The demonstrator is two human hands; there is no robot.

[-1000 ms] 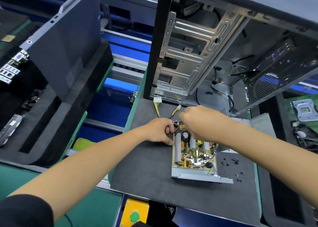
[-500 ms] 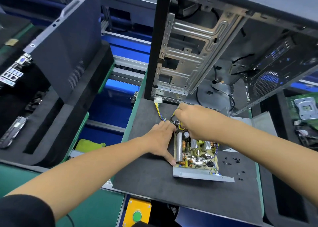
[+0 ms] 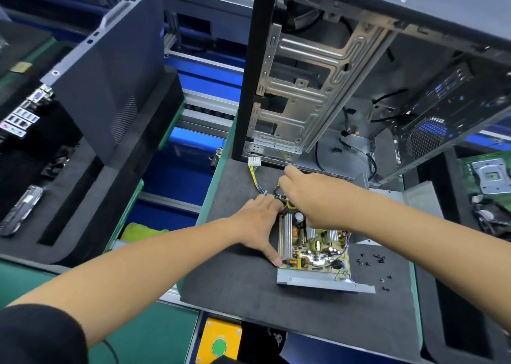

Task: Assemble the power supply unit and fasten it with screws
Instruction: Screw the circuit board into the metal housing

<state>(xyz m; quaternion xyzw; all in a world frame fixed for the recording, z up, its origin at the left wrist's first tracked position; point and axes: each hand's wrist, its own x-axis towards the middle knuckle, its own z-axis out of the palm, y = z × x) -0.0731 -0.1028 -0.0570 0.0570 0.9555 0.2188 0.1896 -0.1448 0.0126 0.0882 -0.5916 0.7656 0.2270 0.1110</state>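
Left hand (image 3: pixel 258 220) has opened from a fist to brace flat against the power supply board (image 3: pixel 313 246) on the table (image 3: pixel 237 275), while right hand (image 3: pixel 309 195) grips its cable bundle (image 3: pixel 255 180): wiring's being routed, loose screws (image 3: pixel 372 261) untouched.

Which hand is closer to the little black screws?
Right. The right hand is at the board's far end, its forearm passing above the black screws; the left hand is beyond the board's opposite side.
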